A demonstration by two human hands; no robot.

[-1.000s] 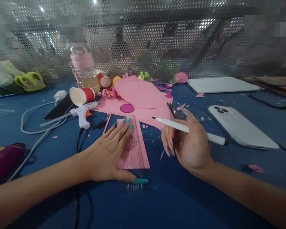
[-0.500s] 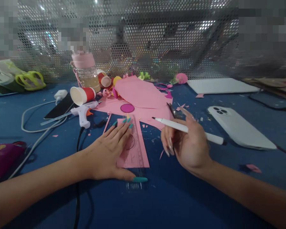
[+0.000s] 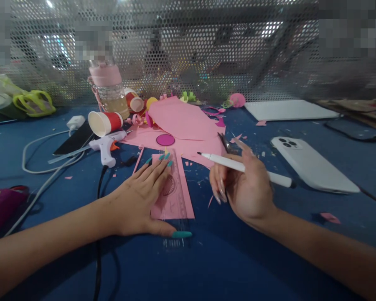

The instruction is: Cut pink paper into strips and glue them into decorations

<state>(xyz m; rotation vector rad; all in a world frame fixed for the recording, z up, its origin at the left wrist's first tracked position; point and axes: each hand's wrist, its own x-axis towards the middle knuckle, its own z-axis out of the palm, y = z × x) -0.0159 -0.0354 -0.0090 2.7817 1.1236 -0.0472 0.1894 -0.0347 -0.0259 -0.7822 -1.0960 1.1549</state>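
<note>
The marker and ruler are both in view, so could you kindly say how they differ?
The marker is an opaque white rod with dark ends, while the ruler is a see-through flat strip with printed marks. The right hand grips the marker above the table; the left hand presses the ruler onto pink paper. Both are long and narrow.

1. Clear ruler (image 3: 179, 188): partly covered by left hand (image 3: 134, 205); finest markings illegible.
2. White marker (image 3: 225, 162): mid-barrel hidden within right hand (image 3: 252, 188).
3. Dark metal tool (image 3: 223, 143), just beyond marker grip: lower part obscured, type unclear.
4. Purple object (image 3: 4, 207), left of ruler hold: cut by frame edge.
5. Background beyond mesh (image 3: 181, 54): blurred.
</note>
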